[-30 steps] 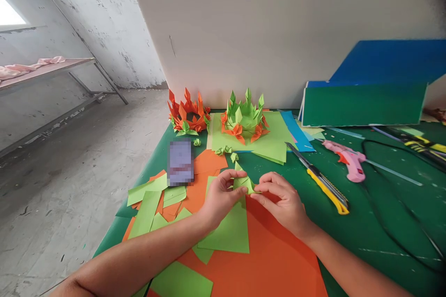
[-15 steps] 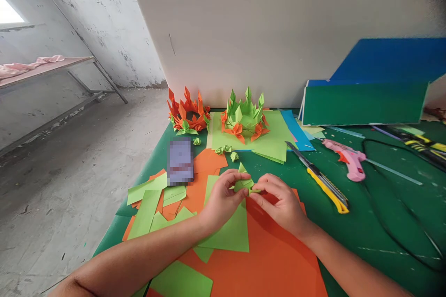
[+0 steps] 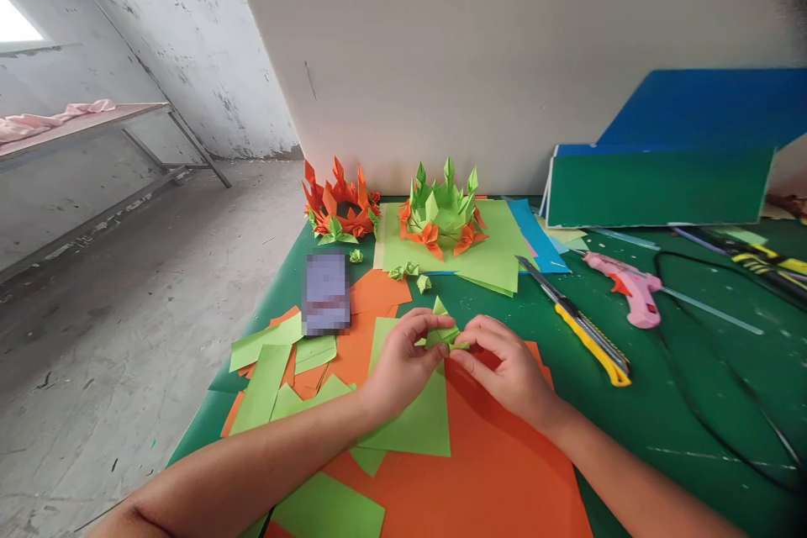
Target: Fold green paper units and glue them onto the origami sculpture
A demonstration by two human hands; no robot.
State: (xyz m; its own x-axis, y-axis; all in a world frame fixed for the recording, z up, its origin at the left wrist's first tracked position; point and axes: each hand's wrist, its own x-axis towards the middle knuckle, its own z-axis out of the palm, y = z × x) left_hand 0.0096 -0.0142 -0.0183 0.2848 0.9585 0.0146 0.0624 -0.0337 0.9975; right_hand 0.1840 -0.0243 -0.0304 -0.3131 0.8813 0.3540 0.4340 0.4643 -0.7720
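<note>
Between both hands is a small folded green paper piece (image 3: 441, 334), with one pointed flap standing up at its far side. My left hand (image 3: 409, 357) is closed, pinching its left side between thumb and fingers. My right hand (image 3: 504, 361) is closed too, its thumb and fingertips on the right corner. The fingertips cover part of the folds. Beneath the hands lie a green paper sheet (image 3: 413, 424) and a large orange sheet (image 3: 485, 479). Small folded green paper bits (image 3: 424, 282) rest just beyond.
An orange paper crown (image 3: 340, 206) and a green paper crown (image 3: 445, 210) stand at the back. To the right lie a yellow utility knife (image 3: 583, 328) and a pink glue gun (image 3: 630, 286) with its cord. A blurred rectangular object (image 3: 326, 294) and paper scraps (image 3: 261, 387) are at left.
The fingers have shifted very slightly on the folded green paper, and its right corner sits a little differently. Everything else stays in place.
</note>
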